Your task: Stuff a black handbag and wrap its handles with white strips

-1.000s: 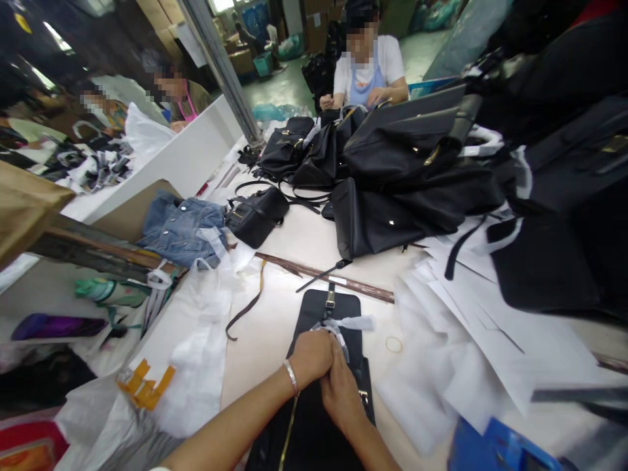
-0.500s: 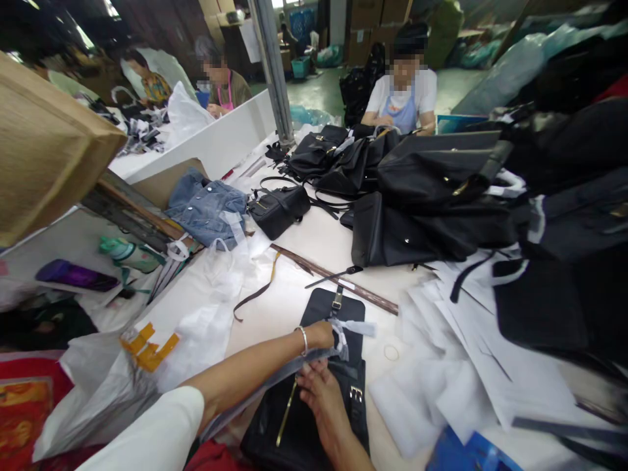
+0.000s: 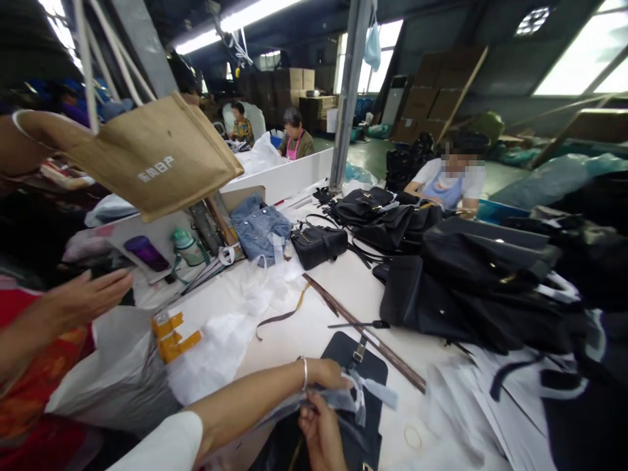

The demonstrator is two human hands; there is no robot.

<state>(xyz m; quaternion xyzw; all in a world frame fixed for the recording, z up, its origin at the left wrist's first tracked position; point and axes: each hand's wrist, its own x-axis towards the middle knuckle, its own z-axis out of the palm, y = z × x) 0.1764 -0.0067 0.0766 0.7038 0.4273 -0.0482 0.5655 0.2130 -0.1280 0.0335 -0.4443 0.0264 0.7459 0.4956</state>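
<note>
A black backpack (image 3: 341,347) with a buckled strap lies on the white table in front of me. My left hand (image 3: 328,374), with a bracelet at its wrist, is closed at the bag's film-wrapped handle (image 3: 360,398); its fingertips are partly hidden. Just below it, my right hand (image 3: 321,425) pinches a strip of clear plastic film (image 3: 338,397) that runs back beneath my left forearm. A pale strip (image 3: 383,394) sticks out past the handle. The lower part of the bag falls under my arms and the frame's edge.
Black bags (image 3: 441,307) are heaped at the right, with white sheets (image 3: 466,399) before them. A wooden strip (image 3: 373,337) crosses the table. At the left are a co-worker's open hand (image 3: 88,297) and a hanging brown bag (image 3: 167,157). Another person (image 3: 454,180) sits opposite.
The view has tilted up and swung left, bringing a co-worker's hand and arm in at the left. My hands stay at the handle and film.
</note>
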